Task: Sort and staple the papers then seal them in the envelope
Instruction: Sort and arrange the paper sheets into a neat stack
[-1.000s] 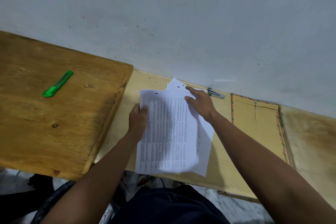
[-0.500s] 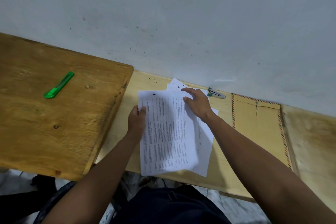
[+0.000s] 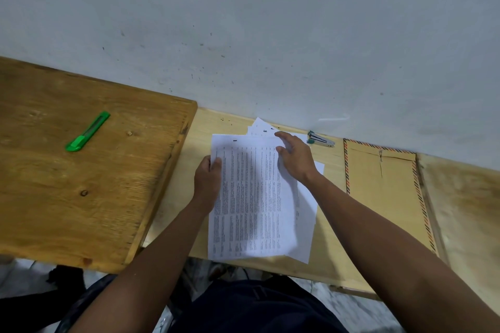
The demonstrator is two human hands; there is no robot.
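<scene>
A loose stack of printed white papers (image 3: 250, 197) lies on the pale wooden desk (image 3: 330, 246) in front of me, with the top sheet marked "1" and other sheets fanned out behind it. My left hand (image 3: 207, 178) pinches the top sheet's left edge. My right hand (image 3: 295, 157) rests on the stack's upper right, fingers spread over the sheets. A small silver and teal stapler (image 3: 320, 139) lies by the wall, just right of my right hand. A brown envelope (image 3: 387, 192) with a striped border lies flat further right.
A darker wooden table (image 3: 81, 184) adjoins on the left, higher than the desk, with a green utility knife (image 3: 88, 131) on it. A grey-white wall (image 3: 243, 35) runs along the back edge. My lap and the floor show below the desk's front edge.
The top sheet has shifted slightly under my hands. My right hand's fingers have slid a little along the stack's upper edge; my left hand keeps its hold.
</scene>
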